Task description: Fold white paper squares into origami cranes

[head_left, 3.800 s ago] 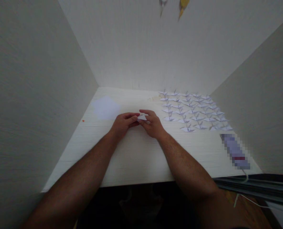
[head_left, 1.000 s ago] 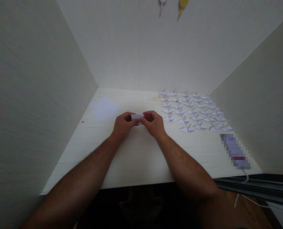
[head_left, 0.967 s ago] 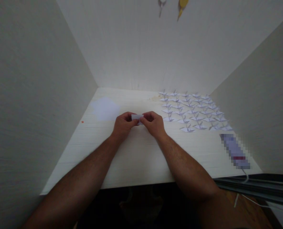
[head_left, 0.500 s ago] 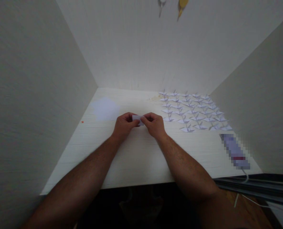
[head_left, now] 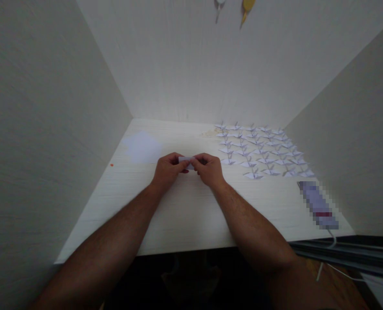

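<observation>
A small piece of white paper is held between my two hands above the middle of the table. My left hand pinches its left part, the thumb lying across the front. On the other side my right hand grips the right part between thumb and fingers. The fingertips of both hands nearly meet, and they cover much of the paper, so its folds are hard to make out. To the right of my right hand stand rows of folded white paper cranes.
White sheets of paper lie at the table's back left. A pixelated flat object with a white cable rests near the right edge. A small orange speck sits at the left edge. Walls enclose the white table on three sides.
Both hands stay almost in place on the paper. The paper's visible face looks slightly narrower, tilted or bent between the fingers.
</observation>
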A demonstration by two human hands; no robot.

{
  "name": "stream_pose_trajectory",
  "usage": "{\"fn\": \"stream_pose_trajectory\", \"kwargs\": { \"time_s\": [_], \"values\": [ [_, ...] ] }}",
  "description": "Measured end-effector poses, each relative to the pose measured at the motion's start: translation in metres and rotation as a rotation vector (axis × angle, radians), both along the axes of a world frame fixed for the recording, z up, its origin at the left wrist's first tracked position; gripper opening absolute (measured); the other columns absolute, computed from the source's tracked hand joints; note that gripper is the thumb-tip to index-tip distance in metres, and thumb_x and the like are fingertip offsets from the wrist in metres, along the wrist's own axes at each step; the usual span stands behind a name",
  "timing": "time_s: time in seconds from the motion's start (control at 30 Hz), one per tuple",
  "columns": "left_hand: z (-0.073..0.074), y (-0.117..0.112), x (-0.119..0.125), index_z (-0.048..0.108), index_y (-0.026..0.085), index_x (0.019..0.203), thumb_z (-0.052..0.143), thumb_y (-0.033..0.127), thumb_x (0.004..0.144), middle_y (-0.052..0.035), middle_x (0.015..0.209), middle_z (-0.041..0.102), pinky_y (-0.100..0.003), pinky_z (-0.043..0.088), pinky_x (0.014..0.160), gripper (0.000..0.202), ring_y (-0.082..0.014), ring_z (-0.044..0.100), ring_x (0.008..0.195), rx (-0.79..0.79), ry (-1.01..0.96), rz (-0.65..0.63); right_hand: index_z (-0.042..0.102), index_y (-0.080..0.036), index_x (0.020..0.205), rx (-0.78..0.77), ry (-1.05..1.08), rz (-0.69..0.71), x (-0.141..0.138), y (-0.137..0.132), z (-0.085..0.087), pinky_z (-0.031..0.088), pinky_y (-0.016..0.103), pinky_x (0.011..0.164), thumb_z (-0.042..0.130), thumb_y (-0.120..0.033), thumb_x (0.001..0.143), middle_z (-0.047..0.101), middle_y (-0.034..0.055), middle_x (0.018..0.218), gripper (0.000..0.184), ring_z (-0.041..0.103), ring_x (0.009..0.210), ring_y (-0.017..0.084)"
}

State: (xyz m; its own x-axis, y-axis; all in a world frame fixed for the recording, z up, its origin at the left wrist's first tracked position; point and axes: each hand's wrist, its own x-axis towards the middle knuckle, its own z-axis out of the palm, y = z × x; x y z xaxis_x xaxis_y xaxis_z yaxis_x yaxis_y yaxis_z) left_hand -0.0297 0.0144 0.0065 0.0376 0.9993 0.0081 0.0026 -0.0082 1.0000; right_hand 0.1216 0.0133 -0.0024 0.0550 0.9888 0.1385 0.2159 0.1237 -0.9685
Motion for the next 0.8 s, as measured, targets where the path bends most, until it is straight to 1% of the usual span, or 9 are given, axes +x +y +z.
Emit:
{"fn": "stream_pose_trajectory", "kwargs": {
  "time_s": [0.27, 0.43, 0.67, 0.73, 0.8],
  "values": [
    [0.0004, -0.0002, -0.0005, 0.065, 0.014, 0.073, 0.08, 0.04, 0.064, -0.003, 0.07, 0.068, -0.03, 0.059, 0.061, 0.032, -0.0145, 0.064, 0.062, 0.003, 0.035, -0.007, 0.07, -0.017, 0.076, -0.03, 0.035, 0.027, 0.0002, -0.0006, 0.004, 0.044, 0.022, 0.049, 0.067, -0.037, 0.074, 0.064, -0.0001, 0.06, 0.02, 0.054, 0.051, 0.01],
    [0.0037, -0.0014, -0.0011, 0.065, 0.014, 0.072, 0.078, 0.038, 0.066, -0.0027, 0.068, 0.069, -0.027, 0.057, 0.059, 0.029, -0.0134, 0.063, 0.058, -0.001, 0.069, -0.014, 0.068, -0.017, 0.074, -0.044, 0.031, 0.032, 0.0008, -0.0014, 0.0061, 0.043, 0.022, 0.049, 0.066, -0.035, 0.075, 0.061, -0.0015, 0.057, 0.018, 0.053, 0.05, 0.01],
    [0.008, -0.0031, -0.0019, 0.065, 0.014, 0.067, 0.075, 0.039, 0.07, -0.0017, 0.059, 0.066, -0.021, 0.048, 0.05, 0.027, -0.0117, 0.061, 0.052, 0.045, 0.275, -0.017, 0.065, -0.017, 0.071, -0.025, -0.07, 0.085, 0.005, 0.0003, 0.006, 0.039, 0.022, 0.05, 0.066, -0.035, 0.074, 0.06, -0.002, 0.057, 0.018, 0.051, 0.051, 0.01],
    [0.008, -0.0032, -0.002, 0.065, 0.014, 0.066, 0.076, 0.041, 0.07, -0.002, 0.059, 0.065, -0.021, 0.047, 0.049, 0.029, -0.0114, 0.06, 0.052, 0.042, 0.292, -0.022, 0.066, -0.017, 0.07, -0.023, -0.096, 0.094, 0.0067, 0.0011, 0.0069, 0.038, 0.023, 0.05, 0.067, -0.034, 0.074, 0.06, -0.0018, 0.056, 0.018, 0.05, 0.052, 0.01],
    [0.0066, -0.0026, -0.0023, 0.065, 0.014, 0.066, 0.077, 0.043, 0.067, -0.0026, 0.061, 0.066, -0.023, 0.05, 0.051, 0.032, -0.0123, 0.06, 0.053, 0.013, 0.246, -0.024, 0.066, -0.017, 0.068, -0.029, -0.094, 0.09, 0.0081, 0.0018, 0.0081, 0.038, 0.023, 0.05, 0.067, -0.034, 0.074, 0.06, -0.0017, 0.055, 0.018, 0.05, 0.051, 0.01]
  ]
}}
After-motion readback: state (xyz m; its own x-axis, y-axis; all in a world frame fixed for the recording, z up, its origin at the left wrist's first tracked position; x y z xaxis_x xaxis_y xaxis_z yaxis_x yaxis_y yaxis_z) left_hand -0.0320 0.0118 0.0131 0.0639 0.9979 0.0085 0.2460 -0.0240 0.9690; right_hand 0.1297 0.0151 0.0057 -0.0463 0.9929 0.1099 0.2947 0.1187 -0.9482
